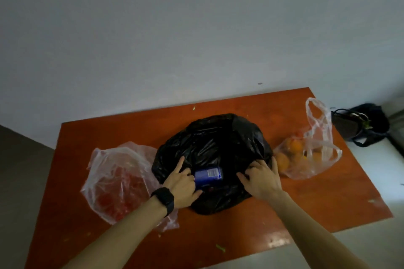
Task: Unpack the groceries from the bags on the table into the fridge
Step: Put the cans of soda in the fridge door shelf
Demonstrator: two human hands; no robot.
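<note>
Gripping the black bag (215,137), the right hand (262,179) bunches plastic — left hand (182,185) seemingly clasps blue can (208,176).

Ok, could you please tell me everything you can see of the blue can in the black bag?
The blue can looks like glossy metal with a small white label patch. It lies on its side in the open mouth of the black bag, its length running left to right. The left grip holds its left end, thumb beneath; its print is unreadable.
</note>
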